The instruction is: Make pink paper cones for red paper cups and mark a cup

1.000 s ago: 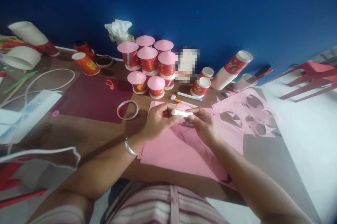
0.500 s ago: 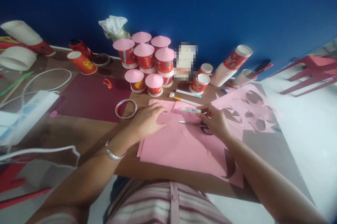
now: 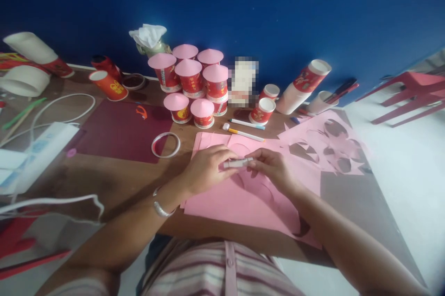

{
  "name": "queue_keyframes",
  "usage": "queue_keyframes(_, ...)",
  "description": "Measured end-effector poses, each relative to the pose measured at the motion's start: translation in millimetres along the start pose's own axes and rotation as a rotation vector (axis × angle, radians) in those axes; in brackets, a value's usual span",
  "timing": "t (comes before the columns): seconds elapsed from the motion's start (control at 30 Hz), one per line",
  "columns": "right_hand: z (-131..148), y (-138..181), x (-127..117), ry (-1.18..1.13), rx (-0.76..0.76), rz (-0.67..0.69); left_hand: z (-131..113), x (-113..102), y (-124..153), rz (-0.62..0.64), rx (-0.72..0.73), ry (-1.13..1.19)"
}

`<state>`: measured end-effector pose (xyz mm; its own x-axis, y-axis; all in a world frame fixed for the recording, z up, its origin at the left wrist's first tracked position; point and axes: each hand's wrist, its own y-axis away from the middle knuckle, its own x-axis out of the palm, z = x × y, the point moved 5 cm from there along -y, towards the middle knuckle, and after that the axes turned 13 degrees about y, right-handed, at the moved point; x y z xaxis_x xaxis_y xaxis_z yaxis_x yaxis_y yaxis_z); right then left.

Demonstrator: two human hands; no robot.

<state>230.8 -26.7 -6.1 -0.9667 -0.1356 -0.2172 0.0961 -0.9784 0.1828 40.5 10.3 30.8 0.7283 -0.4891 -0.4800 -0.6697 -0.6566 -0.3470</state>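
A small white tube point(image 3: 238, 163) is held level above the pink paper sheets point(image 3: 222, 203). My left hand point(image 3: 210, 166) is closed on the tube's left end. On its right end, the fingers of my right hand point(image 3: 273, 166) are pinched. The scissors that lay on the paper earlier cannot be made out now. Just beyond my hands, a faint round outline point(image 3: 239, 148) shows on the paper. Two markers lie behind the sheets: a blue-tipped one point(image 3: 247, 124) and an orange one point(image 3: 246, 135).
Several red paper cups with pink cone tops point(image 3: 189, 78) stand near the blue wall. Uncapped cups point(image 3: 263, 110) are to their right. A tape roll point(image 3: 166, 145) lies left of the paper. Cut-out pink scraps point(image 3: 323, 143) lie right; a power strip point(image 3: 41, 157) is left.
My right hand has brought the white tube left and nearer to me. My left hand has moved right and closed on its other end. The scissors have gone from sight.
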Motion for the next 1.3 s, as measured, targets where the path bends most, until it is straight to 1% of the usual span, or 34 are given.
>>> queue_keyframes(0.07,-4.1,-0.9,2.3,-0.035,-0.003,0.012,-0.4,1.6,0.6,-0.013,0.012,-0.011)
queue_keyframes(0.17,-9.0,-0.5,1.4,-0.039,-0.033,-0.006,-0.3,1.0,-0.3,-0.016,-0.014,0.009)
queue_keyframes(0.27,-9.7,1.4,-1.6,0.07,-0.101,-0.056,1.2,-0.9,-3.1,-0.01,-0.08,0.064)
queue_keyframes(0.37,-4.3,2.3,-5.7,0.231,-0.213,-0.099,5.6,-3.5,-4.7,-0.017,-0.119,0.108)
queue_keyframes(0.43,-0.4,0.9,-12.9,0.319,-0.278,-0.143,9.1,-8.4,-3.9,-0.048,-0.093,0.064)
queue_keyframes(0.5,0.8,-2.4,-26.4,0.418,-0.305,-0.236,12.9,-15.3,-1.4,-0.071,-0.062,-0.058)
queue_keyframes(0.53,0.3,-4.2,-35.2,0.481,-0.309,-0.306,15.3,-18.9,0.3,-0.071,-0.064,-0.133)
queue_keyframes(0.6,-4.4,-8.6,-51.3,0.612,-0.296,-0.411,21.5,-23.3,4.1,0.001,-0.126,-0.264)
queue_keyframes(0.67,-13.3,-13.3,-63.2,0.737,-0.261,-0.474,27.1,-25.9,8.7,0.092,-0.222,-0.363)
queue_keyframes(0.77,-25.0,-18.6,-67.3,0.907,-0.295,-0.478,31.8,-25.1,14.9,0.212,-0.332,-0.442)
queue_keyframes(0.87,-24.9,-17.3,-60.4,1.05,-0.42,-0.486,33.0,-21.1,17.5,0.275,-0.359,-0.468)
queue_keyframes(1.0,-6.0,-3.7,-39.9,1.168,-0.579,-0.495,33.0,-18.4,16.2,0.311,-0.37,-0.493)
queue_keyframes(1.07,5.0,4.7,-22.6,1.154,-0.647,-0.431,32.1,-18.7,15.3,0.324,-0.384,-0.514)
queue_keyframes(1.1,8.9,8.3,-12.0,1.13,-0.675,-0.369,31.2,-19.0,15.0,0.331,-0.388,-0.524)
queue_keyframes(1.17,12.1,12.2,8.6,1.115,-0.668,-0.267,29.0,-19.3,15.0,0.341,-0.385,-0.539)
queue_keyframes(1.23,10.1,12.6,27.8,1.161,-0.63,-0.179,26.7,-19.2,15.4,0.346,-0.38,-0.55)
queue_keyframes(1.3,6.3,10.6,41.1,1.209,-0.578,-0.133,25.5,-18.6,15.7,0.346,-0.387,-0.548)
